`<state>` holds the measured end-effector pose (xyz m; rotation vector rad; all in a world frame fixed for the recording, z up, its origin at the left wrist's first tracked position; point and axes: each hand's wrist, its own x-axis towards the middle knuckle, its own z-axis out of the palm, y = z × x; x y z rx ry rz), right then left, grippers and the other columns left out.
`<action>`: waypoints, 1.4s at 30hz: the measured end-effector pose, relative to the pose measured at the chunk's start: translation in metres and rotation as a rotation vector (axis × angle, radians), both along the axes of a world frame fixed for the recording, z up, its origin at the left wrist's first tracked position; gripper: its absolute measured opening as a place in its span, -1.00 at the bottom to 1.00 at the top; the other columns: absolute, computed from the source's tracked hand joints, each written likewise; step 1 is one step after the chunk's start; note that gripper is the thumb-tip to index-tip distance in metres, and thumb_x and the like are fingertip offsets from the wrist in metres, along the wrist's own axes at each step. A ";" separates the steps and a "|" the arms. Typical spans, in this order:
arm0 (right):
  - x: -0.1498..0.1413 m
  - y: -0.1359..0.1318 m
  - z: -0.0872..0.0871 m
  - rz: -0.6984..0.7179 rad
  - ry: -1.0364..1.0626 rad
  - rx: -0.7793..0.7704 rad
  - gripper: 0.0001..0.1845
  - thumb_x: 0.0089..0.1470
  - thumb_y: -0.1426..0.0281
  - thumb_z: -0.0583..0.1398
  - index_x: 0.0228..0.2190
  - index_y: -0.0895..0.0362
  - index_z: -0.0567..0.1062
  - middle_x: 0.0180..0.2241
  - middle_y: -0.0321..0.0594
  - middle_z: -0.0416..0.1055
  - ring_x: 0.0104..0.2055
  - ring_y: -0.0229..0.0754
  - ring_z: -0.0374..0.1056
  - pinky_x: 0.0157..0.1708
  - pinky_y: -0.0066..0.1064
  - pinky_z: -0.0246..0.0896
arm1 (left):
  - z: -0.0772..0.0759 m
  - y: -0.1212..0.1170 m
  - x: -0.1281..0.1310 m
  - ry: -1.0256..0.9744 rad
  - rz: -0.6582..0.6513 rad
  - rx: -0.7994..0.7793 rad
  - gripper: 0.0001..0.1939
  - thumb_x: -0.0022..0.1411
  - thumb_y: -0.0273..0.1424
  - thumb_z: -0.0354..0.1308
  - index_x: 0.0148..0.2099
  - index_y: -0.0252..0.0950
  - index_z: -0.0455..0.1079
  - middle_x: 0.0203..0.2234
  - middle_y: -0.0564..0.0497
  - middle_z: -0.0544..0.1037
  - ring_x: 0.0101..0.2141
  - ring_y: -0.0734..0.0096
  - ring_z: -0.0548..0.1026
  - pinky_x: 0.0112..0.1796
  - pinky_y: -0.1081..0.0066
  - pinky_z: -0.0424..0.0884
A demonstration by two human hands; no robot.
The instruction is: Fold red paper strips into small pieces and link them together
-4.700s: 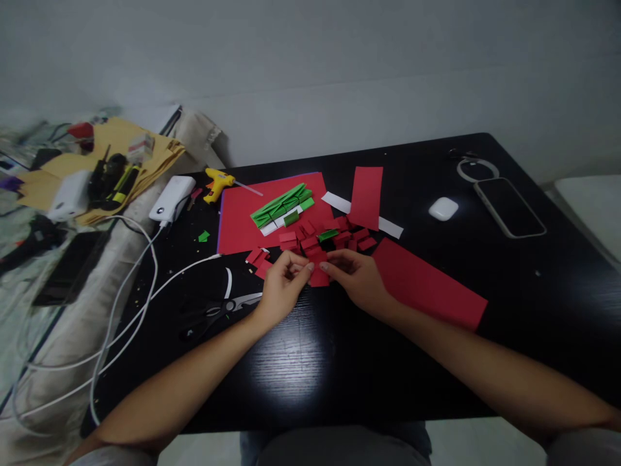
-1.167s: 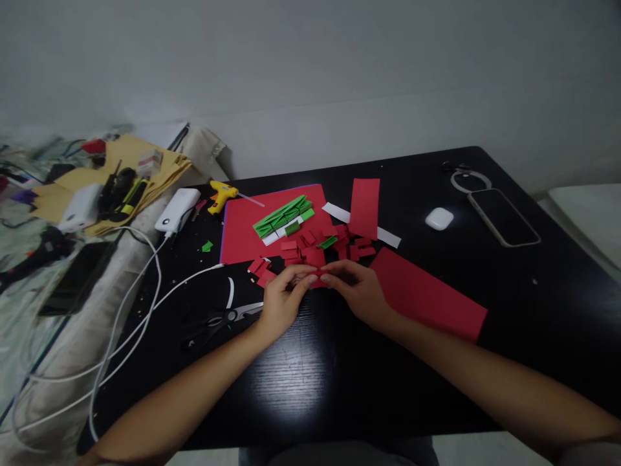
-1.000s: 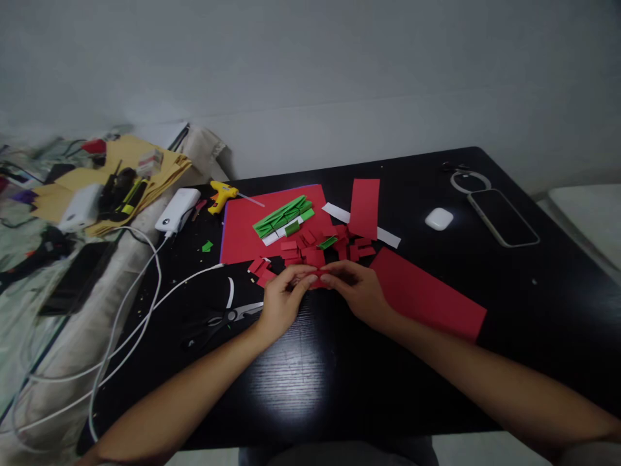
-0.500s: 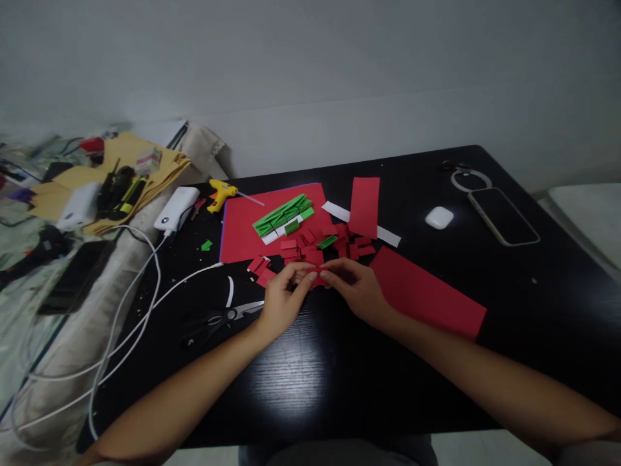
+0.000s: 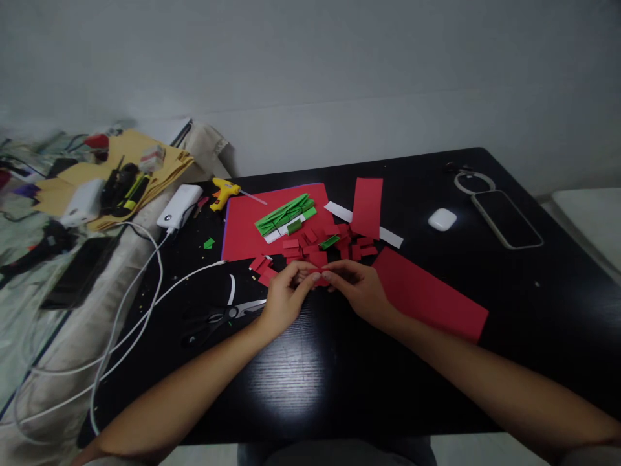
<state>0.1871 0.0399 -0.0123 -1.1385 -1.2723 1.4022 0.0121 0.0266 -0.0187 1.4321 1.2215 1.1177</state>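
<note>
Between the thumbs and fingertips of both hands is a small piece of red paper (image 5: 320, 281), held just above the dark table. My left hand (image 5: 287, 292) pinches its left side, and my right hand (image 5: 356, 287) pinches its right side. Fingers partly hide the piece, so its folds cannot be made out. Right behind the hands lies a pile of small folded red paper pieces (image 5: 310, 237). A small folded green piece (image 5: 330, 242) rests among them. Farther back, a row of folded green paper (image 5: 285, 215) sits on a large red sheet (image 5: 240, 226).
Scissors (image 5: 233, 312) lie left of my left forearm, near a white cable (image 5: 189, 277). A yellow glue gun (image 5: 223, 193) and a white power bank (image 5: 179, 206) stand farther back. Rightward are red paper sheets (image 5: 429, 291), a white earbud case (image 5: 442, 219) and a phone (image 5: 507, 219).
The view has shifted slightly. Both hands stay together, still pinching the small red paper, with only slight finger movement.
</note>
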 end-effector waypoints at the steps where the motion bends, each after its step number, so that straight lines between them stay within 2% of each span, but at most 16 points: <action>1: 0.000 0.000 0.000 0.002 -0.002 0.002 -0.75 0.00 0.19 0.37 -0.31 0.09 0.62 -0.40 -0.27 0.58 -0.46 -0.26 0.46 -0.40 -0.40 0.47 | 0.000 0.000 0.000 0.003 0.000 0.000 -0.79 0.30 -0.25 0.20 -0.13 -0.29 0.46 -0.43 0.03 0.56 -0.42 0.45 0.50 -0.35 0.45 0.42; 17: 0.001 -0.001 0.002 0.010 -0.091 0.042 -0.77 0.07 0.18 0.31 -0.32 0.08 0.60 -0.41 -0.26 0.57 -0.47 -0.25 0.45 -0.41 -0.39 0.43 | 0.001 -0.001 0.000 0.027 0.009 0.022 -0.81 0.29 -0.26 0.21 -0.16 -0.28 0.47 -0.44 0.04 0.55 -0.44 0.45 0.49 -0.37 0.44 0.42; 35: 0.000 -0.002 -0.001 -0.007 -0.093 0.067 -0.79 0.06 0.21 0.33 -0.32 0.09 0.60 -0.40 -0.27 0.57 -0.44 -0.23 0.47 -0.41 -0.40 0.41 | 0.001 0.000 -0.001 0.028 -0.002 0.033 -0.80 0.29 -0.26 0.21 -0.15 -0.29 0.47 -0.45 0.04 0.53 -0.43 0.45 0.49 -0.36 0.46 0.41; 42: 0.000 -0.002 -0.001 -0.001 -0.081 0.070 -0.81 0.06 0.23 0.33 -0.31 0.07 0.60 -0.39 -0.27 0.57 -0.43 -0.24 0.46 -0.40 -0.40 0.41 | 0.006 -0.001 0.000 0.025 -0.004 0.036 -0.83 0.29 -0.28 0.22 -0.19 -0.29 0.48 -0.46 0.05 0.53 -0.44 0.46 0.48 -0.37 0.46 0.40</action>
